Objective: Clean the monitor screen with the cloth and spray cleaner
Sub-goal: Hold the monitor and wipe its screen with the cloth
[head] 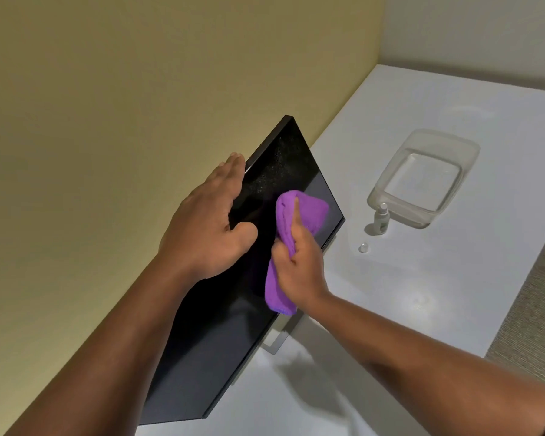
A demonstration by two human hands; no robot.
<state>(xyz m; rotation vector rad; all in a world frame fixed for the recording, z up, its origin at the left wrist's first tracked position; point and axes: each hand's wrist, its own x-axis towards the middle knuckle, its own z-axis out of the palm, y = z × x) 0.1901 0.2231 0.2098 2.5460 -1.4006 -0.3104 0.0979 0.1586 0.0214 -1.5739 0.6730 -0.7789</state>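
Note:
A black monitor [221, 335] stands on a white table, its dark screen facing right, with fine spray droplets on its upper part. My left hand [208, 221] grips the monitor's top edge, fingers behind it and thumb on the screen. My right hand [299, 269] presses a purple cloth [299, 212] flat against the middle of the screen. A small clear spray bottle [381, 219] stands upright on the table to the right of the monitor, apart from both hands. Its small round cap [363, 247] lies on the table nearby.
A clear plastic tub [466, 146] sits on the white table [422, 294] just behind the spray bottle. A yellow-green wall rises behind the monitor. The table's right edge drops to a carpeted floor [529, 325]. The monitor's stand [277, 338] shows below the screen.

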